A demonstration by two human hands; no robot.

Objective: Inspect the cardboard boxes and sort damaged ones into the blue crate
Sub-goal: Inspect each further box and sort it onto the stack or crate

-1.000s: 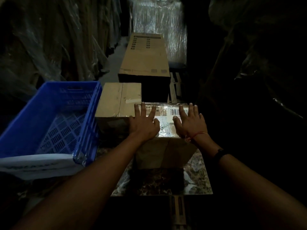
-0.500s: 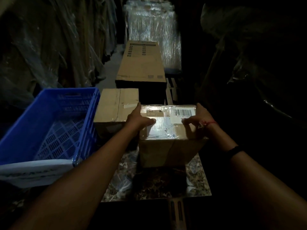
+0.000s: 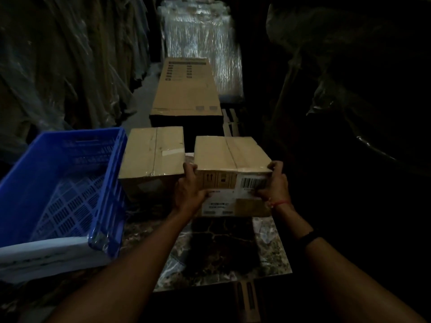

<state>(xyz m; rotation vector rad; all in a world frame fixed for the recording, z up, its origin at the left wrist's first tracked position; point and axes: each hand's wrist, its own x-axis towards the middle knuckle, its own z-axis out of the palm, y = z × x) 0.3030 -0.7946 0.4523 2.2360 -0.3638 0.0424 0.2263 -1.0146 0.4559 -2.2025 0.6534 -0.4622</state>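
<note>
My left hand (image 3: 189, 191) and right hand (image 3: 274, 185) grip the box (image 3: 228, 155) by its sides, fingers curled, label (image 3: 253, 184) facing me, so I can look for damage.

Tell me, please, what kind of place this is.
Probably a warehouse or storage aisle, dimly lit. A tall load wrapped in clear stretch film stands at the far end, a long brown cardboard carton lies before it, and a blue slatted plastic crate sits at the left.

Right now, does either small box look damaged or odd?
The left box, beside the blue crate, has a pale tape strip stuck crosswise near its right edge. The held box shows wrinkled tape along its near top edge; no tear visible.
</note>
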